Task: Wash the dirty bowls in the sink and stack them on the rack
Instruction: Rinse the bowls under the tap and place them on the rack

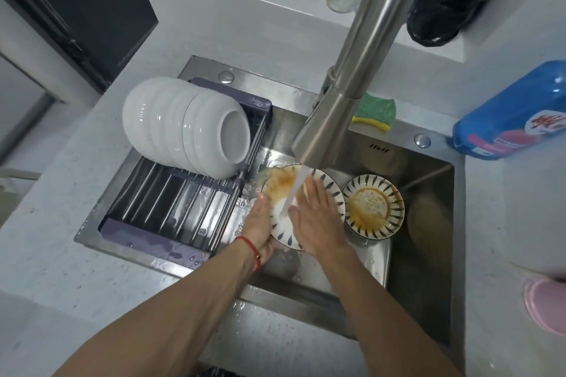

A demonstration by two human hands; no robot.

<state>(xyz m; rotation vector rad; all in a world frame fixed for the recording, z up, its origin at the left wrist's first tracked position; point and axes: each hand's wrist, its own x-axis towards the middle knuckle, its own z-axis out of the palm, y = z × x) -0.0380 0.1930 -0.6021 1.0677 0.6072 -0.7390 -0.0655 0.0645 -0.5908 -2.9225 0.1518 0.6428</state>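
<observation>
I see the stainless-steel sink set in the pale counter, its brushed-metal faucet running water onto the dish below. Across the sink's left side lies the grey slatted rack, carrying a nested stack of white ribbed bowls tipped on its side. Under the stream sits a blue-patterned bowl smeared with brown residue; my left hand grips its near-left rim, and my right hand lies flat inside it, fingers straight. Just beside it to the right sits a second dirty patterned bowl.
</observation>
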